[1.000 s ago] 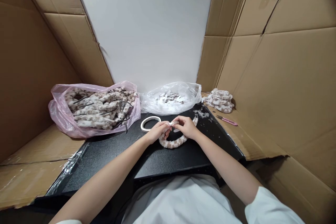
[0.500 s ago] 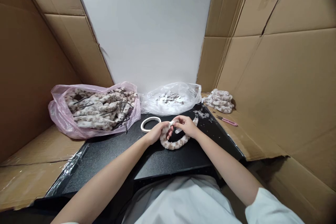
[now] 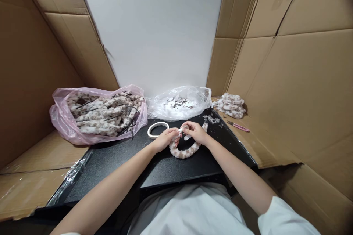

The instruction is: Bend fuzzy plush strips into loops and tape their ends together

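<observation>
Pinching one end of the furry headband (image 3: 184,150) between left hand (image 3: 165,138) and right hand (image 3: 196,132), just right of the tape roll (image 3: 157,129), the person seems mid-way: finished pile (image 3: 231,105) far right, pink bag (image 3: 99,114) still full

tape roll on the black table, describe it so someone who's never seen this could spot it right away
On the black table, look just in front of the pink bag of furry bands, left of the left hand. The tape roll lies flat there: a thin, smooth white ring, the only bare hoop among furry things.
</observation>
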Available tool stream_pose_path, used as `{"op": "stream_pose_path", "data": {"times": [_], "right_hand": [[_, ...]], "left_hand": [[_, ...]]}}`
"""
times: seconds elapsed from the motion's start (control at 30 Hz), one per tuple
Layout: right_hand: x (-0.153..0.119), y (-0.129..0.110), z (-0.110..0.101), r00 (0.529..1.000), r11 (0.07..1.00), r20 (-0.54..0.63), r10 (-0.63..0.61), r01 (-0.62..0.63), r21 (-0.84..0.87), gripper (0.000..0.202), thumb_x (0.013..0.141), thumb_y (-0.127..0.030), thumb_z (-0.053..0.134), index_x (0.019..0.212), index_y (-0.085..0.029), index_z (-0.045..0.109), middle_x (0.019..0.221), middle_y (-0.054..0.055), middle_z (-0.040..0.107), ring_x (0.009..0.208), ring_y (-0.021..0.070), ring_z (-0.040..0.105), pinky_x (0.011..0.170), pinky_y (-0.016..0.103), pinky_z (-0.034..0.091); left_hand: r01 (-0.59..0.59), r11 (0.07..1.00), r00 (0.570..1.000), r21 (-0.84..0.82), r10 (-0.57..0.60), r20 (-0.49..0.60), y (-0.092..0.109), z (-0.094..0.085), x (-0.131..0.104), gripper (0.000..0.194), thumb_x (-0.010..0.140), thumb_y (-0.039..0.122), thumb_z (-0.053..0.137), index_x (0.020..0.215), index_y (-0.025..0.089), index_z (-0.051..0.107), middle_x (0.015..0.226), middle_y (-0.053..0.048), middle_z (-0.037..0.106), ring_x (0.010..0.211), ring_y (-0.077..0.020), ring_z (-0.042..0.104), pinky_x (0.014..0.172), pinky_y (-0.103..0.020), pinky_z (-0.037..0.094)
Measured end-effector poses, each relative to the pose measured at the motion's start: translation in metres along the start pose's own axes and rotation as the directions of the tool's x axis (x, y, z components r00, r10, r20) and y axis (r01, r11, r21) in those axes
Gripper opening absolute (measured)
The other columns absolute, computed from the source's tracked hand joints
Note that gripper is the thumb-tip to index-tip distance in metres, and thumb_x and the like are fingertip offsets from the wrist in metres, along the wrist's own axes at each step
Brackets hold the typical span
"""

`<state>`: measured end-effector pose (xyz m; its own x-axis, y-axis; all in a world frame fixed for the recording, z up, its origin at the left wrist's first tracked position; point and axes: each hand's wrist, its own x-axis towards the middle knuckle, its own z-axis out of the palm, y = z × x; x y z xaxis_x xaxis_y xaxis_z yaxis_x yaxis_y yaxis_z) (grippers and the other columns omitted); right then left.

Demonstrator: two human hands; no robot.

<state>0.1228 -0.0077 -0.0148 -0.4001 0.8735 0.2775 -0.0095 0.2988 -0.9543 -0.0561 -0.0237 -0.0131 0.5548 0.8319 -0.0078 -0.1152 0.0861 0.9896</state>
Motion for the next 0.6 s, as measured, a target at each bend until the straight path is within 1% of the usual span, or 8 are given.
{"op": "stream_pose_path", "data": {"times": [0.13, 0.23, 0.3, 0.37, 0.43, 0.5, 0.6], "right_hand": [[0.0000, -0.0003, 0.0012, 1.000, 1.000, 0.001, -0.005, 0.005, 0.026, 0.030, 0.071, -0.042, 0.069, 0.084, -0.017, 0.061, 0.062, -0.003, 0.056, 0.054, 0.0098, 0.050, 0.052, 0.022, 0.039], [0.0015, -0.0014, 0.0028, 1.000, 0.995, 0.027, 0.005, -0.008, 0.096, 0.032, 0.070, -0.044, 0.069, 0.084, -0.017, 0.060, 0.065, -0.002, 0.060, 0.059, 0.0109, 0.054, 0.058, 0.024, 0.042], [0.0025, -0.0021, 0.0036, 0.999, 0.991, 0.036, 0.017, -0.022, 0.129, 0.033, 0.070, -0.045, 0.070, 0.083, -0.017, 0.059, 0.066, -0.002, 0.060, 0.060, 0.0109, 0.054, 0.061, 0.025, 0.043], [0.0028, -0.0028, 0.0037, 0.999, 0.991, 0.020, 0.031, -0.034, 0.129, 0.033, 0.068, -0.045, 0.071, 0.083, -0.017, 0.060, 0.064, -0.003, 0.058, 0.058, 0.0101, 0.052, 0.059, 0.024, 0.042], [0.0023, -0.0036, 0.0033, 0.999, 0.992, 0.007, 0.041, -0.041, 0.116, 0.034, 0.067, -0.045, 0.072, 0.082, -0.017, 0.060, 0.063, -0.004, 0.055, 0.057, 0.0094, 0.050, 0.056, 0.023, 0.041], [0.0012, -0.0048, 0.0027, 0.999, 0.994, 0.013, 0.046, -0.047, 0.101, 0.034, 0.067, -0.045, 0.072, 0.082, -0.017, 0.060, 0.063, -0.004, 0.054, 0.057, 0.0094, 0.050, 0.055, 0.022, 0.041], [-0.0005, -0.0063, 0.0020, 0.998, 0.996, 0.026, 0.056, -0.058, 0.074, 0.033, 0.067, -0.044, 0.072, 0.082, -0.017, 0.060, 0.062, -0.004, 0.053, 0.057, 0.0098, 0.050, 0.053, 0.022, 0.042]], "left_hand": [[-0.003, 1.000, 1.000, 0.003, 0.003, -0.004, 0.0008, -0.0011, 0.0002, 0.025, 0.077, 0.038, 0.060, 0.073, 0.013, 0.060, 0.050, 0.001, 0.055, 0.045, -0.0098, 0.049, 0.049, -0.021, 0.038], [0.011, 1.000, 1.000, -0.027, -0.010, 0.020, 0.0025, -0.0011, 0.0006, 0.024, 0.075, 0.036, 0.052, 0.076, 0.013, 0.059, 0.055, -0.001, 0.057, 0.048, -0.0122, 0.051, 0.050, -0.024, 0.041], [0.018, 0.999, 0.999, -0.041, -0.017, 0.042, 0.0030, -0.0007, 0.0009, 0.024, 0.072, 0.035, 0.047, 0.074, 0.013, 0.058, 0.057, -0.002, 0.057, 0.049, -0.0134, 0.052, 0.052, -0.026, 0.042], [0.015, 0.999, 0.998, -0.042, -0.012, 0.059, 0.0026, 0.0000, 0.0010, 0.020, 0.071, 0.032, 0.046, 0.069, 0.014, 0.055, 0.054, -0.001, 0.053, 0.049, -0.0130, 0.050, 0.053, -0.026, 0.042], [0.003, 0.999, 0.998, -0.035, -0.001, 0.068, 0.0021, 0.0009, 0.0006, 0.017, 0.073, 0.031, 0.047, 0.064, 0.016, 0.050, 0.052, 0.002, 0.045, 0.049, -0.0118, 0.048, 0.054, -0.025, 0.041], [-0.009, 1.000, 0.998, -0.024, 0.010, 0.070, 0.0019, 0.0020, 0.0000, 0.021, 0.076, 0.033, 0.050, 0.062, 0.017, 0.046, 0.052, 0.005, 0.038, 0.049, -0.0107, 0.046, 0.054, -0.024, 0.039], [-0.021, 1.000, 0.998, -0.006, 0.021, 0.066, 0.0020, 0.0030, -0.0009, 0.029, 0.079, 0.038, 0.053, 0.062, 0.017, 0.043, 0.053, 0.007, 0.034, 0.048, -0.0092, 0.043, 0.052, -0.023, 0.037]]}}
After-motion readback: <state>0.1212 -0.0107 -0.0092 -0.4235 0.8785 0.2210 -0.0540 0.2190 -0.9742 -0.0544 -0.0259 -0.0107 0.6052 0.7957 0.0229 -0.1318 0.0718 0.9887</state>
